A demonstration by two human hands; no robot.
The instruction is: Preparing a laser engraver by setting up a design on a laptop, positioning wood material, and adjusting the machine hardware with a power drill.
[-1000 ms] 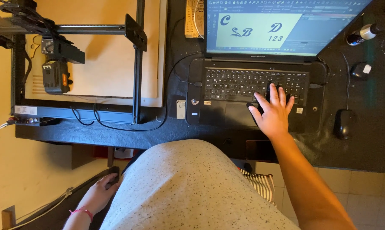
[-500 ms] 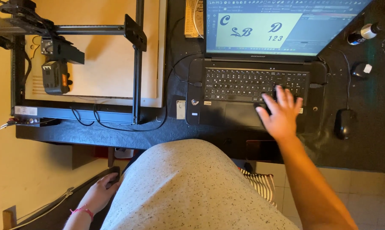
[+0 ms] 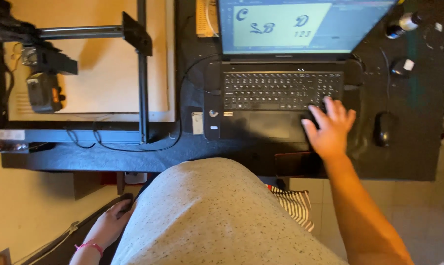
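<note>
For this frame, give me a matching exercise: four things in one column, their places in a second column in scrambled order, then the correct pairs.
Things:
1. right hand
2. left hand
3. mouse
4. pale board

Places:
A. inside the black metal frame, left of the laptop
B. low beside the grey shirt, below the desk edge
C. on the laptop's lower right corner, fingers spread
D. on the black desk, right of the laptop

Pairs: 1-C, 2-B, 3-D, 4-A
</note>
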